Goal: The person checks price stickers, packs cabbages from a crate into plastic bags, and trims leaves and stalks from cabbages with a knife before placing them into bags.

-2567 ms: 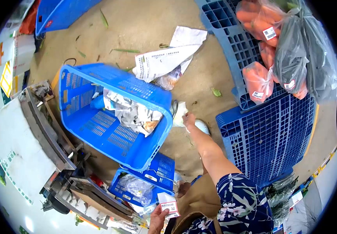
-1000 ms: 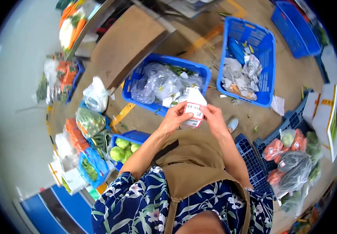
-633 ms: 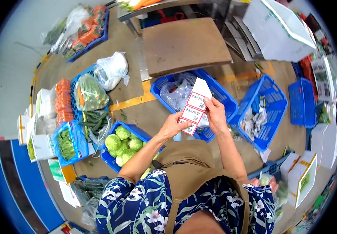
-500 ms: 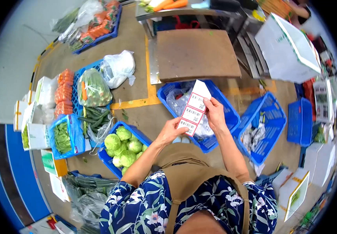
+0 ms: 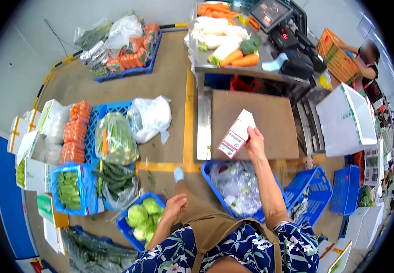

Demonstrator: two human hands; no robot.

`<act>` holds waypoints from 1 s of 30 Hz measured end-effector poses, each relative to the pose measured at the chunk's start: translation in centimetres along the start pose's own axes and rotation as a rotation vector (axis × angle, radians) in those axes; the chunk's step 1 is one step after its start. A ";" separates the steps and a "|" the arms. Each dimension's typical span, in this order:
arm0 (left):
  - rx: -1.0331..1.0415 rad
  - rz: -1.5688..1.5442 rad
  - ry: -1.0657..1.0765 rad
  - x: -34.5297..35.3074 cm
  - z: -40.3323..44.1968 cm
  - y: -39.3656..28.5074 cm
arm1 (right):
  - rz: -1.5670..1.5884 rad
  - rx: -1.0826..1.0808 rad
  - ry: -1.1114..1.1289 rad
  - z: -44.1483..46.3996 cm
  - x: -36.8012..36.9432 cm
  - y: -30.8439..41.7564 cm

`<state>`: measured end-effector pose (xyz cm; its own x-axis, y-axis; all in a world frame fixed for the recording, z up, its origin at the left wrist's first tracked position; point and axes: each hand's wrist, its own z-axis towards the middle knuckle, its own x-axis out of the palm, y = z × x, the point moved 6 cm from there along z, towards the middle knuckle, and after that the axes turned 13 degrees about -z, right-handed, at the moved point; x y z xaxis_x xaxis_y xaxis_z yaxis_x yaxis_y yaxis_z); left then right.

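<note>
My right hand (image 5: 255,144) holds the top end of a white strip of red-bordered barcode labels (image 5: 233,138), in front of a brown board (image 5: 270,116). My left hand (image 5: 176,205) has let go of the strip; its fingers are curled, with nothing visible in them, near a blue crate (image 5: 131,235) of green cabbages (image 5: 143,217). Below the strip, a blue crate (image 5: 215,189) holds clear plastic bags (image 5: 238,189). Carrots (image 5: 245,60), white radishes (image 5: 217,41) and a scale (image 5: 284,38) lie on the metal table (image 5: 270,75) ahead.
Bagged vegetables (image 5: 115,136) stand on a blue pallet (image 5: 97,119) at the left. A white foam box (image 5: 342,123) and more blue crates (image 5: 345,189) are at the right. At the upper right, another person (image 5: 366,68) handles an orange crate (image 5: 336,52). My foot (image 5: 179,174) is on the floor.
The view has swung towards the metal table and scale. Earlier both hands held the label strip; now my left hand is apart from it, lower left, and my right hand alone holds it.
</note>
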<state>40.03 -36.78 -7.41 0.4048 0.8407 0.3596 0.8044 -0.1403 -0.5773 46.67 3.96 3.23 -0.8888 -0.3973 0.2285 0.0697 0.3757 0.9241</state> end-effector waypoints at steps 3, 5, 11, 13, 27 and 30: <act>-0.001 0.017 0.073 -1.0 5.5 -8.2 | 0.008 -0.112 -0.050 9.1 2.1 2.3; 0.024 0.004 0.090 -1.8 8.0 -13.4 | 0.044 -0.180 -0.149 15.4 2.6 3.5; 0.143 0.033 -0.040 -7.3 15.9 -28.5 | -0.076 -0.438 -0.373 26.8 2.4 8.7; 0.170 0.073 -0.058 -6.3 18.4 -32.5 | -0.073 -0.448 -0.411 28.7 1.6 10.3; 0.052 0.197 0.301 10.6 37.9 -47.3 | -0.207 -0.445 -0.517 48.0 -8.0 12.9; 0.088 0.245 0.231 11.1 42.7 -52.3 | -0.497 -0.309 -0.657 51.1 -9.7 11.1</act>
<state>-16.12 2.23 -4.46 0.6769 0.6459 0.3530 0.6345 -0.2690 -0.7246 32.90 54.81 -4.38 -0.9232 0.1429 -0.3567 -0.3595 0.0063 0.9331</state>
